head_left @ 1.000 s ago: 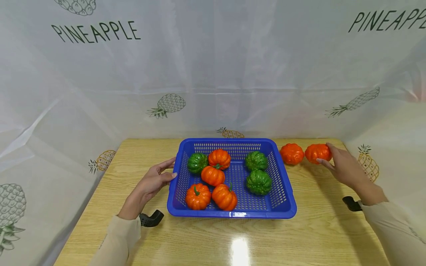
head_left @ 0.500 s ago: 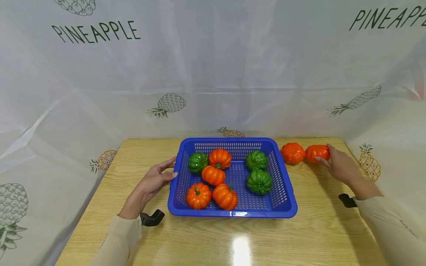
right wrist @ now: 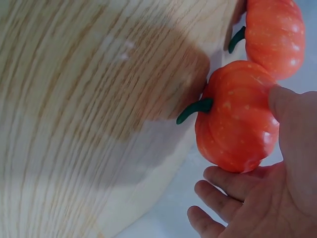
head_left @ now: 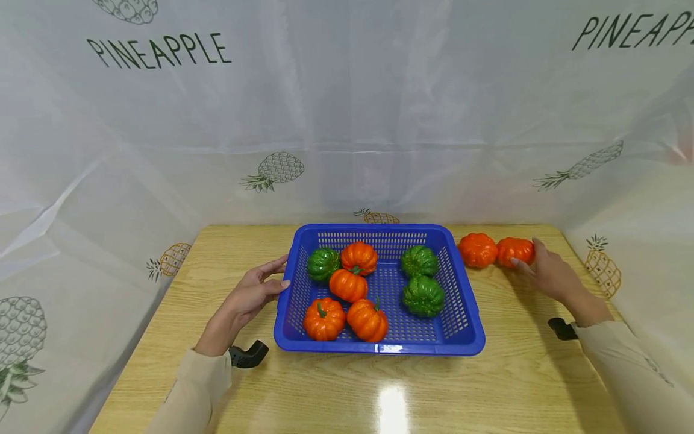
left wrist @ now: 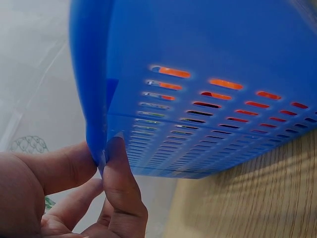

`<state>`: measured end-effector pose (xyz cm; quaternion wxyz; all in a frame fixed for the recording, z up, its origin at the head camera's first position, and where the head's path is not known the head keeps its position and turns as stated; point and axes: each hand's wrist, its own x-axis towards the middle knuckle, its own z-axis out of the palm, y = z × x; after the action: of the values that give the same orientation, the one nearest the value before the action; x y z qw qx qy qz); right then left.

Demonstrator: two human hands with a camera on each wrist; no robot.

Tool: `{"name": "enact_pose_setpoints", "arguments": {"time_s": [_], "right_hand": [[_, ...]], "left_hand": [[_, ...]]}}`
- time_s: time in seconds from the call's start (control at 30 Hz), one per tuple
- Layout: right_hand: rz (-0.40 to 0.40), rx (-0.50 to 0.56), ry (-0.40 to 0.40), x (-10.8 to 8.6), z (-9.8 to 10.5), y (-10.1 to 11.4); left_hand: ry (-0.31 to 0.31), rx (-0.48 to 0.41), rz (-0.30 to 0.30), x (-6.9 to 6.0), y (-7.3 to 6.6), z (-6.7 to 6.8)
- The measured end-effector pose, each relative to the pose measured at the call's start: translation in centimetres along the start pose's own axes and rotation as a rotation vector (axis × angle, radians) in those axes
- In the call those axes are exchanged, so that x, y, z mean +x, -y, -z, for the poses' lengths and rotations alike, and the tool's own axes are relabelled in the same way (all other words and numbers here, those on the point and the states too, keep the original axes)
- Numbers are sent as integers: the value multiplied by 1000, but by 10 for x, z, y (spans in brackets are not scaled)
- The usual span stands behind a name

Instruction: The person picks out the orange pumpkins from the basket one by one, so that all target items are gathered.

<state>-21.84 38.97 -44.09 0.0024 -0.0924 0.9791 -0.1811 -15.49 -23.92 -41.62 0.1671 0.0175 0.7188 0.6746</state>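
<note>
My left hand pinches the left rim of a blue perforated plastic basket between thumb and fingers. The left wrist view has the thumb on one face of the rim and fingertips on the other, beside the slotted wall. On the table right of the basket, my right hand holds an orange toy pumpkin with a green stem. Its thumb lies on one side and the index finger on the other; the remaining fingers stay off it. Another orange pumpkin touches the held one, nearer the basket.
Inside the basket are several orange pumpkins and green ones, the latter at the right and back left. The wooden table ends at a white curtain printed with pineapples. Each wrist carries a black mount.
The right hand has shifted slightly left, and the held pumpkin has moved with it towards its neighbour. My left hand stays on the basket rim.
</note>
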Motion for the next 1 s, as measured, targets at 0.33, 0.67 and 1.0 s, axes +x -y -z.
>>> {"name": "enact_pose_setpoints", "arguments": {"time_s": [0.33,0.67,1.0], "right_hand": [[25,-21,-15,-4,-4,-1],[45,-72,-56,-5,3,4],[163,-148,-129,-3,24,49]], "left_hand": [[-11,4,8,1,0,-1],[-11,6,9,1,-1,-1],[-16,5,9,1,0,0]]}}
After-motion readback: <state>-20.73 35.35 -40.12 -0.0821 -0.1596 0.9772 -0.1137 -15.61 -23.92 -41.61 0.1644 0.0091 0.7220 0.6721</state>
